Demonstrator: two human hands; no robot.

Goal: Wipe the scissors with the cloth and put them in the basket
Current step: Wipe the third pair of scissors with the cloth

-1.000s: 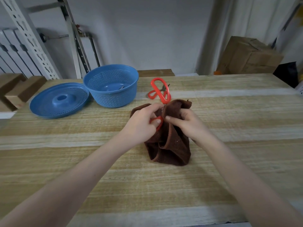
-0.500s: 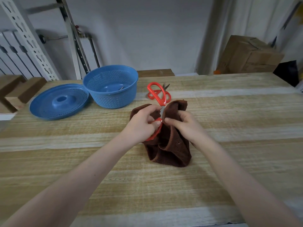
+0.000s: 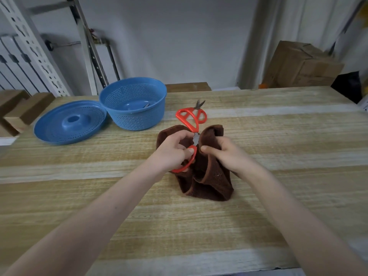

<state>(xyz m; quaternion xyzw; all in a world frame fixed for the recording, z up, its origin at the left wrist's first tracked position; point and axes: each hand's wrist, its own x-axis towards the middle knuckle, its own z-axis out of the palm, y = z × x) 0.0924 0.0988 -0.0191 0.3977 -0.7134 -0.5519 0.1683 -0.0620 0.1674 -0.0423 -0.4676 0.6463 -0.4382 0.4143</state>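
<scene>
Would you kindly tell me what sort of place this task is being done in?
Probably a workshop or storeroom: a plain wooden workbench, a slotted metal shelving upright at the back left, and a cardboard box behind on the right.

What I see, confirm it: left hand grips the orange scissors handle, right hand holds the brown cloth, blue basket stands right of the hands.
Wrong on one point: the head view shows the blue basket standing left of the hands. The rest holds: the left hand grips the orange scissors handle, the right hand holds the brown cloth.
</scene>
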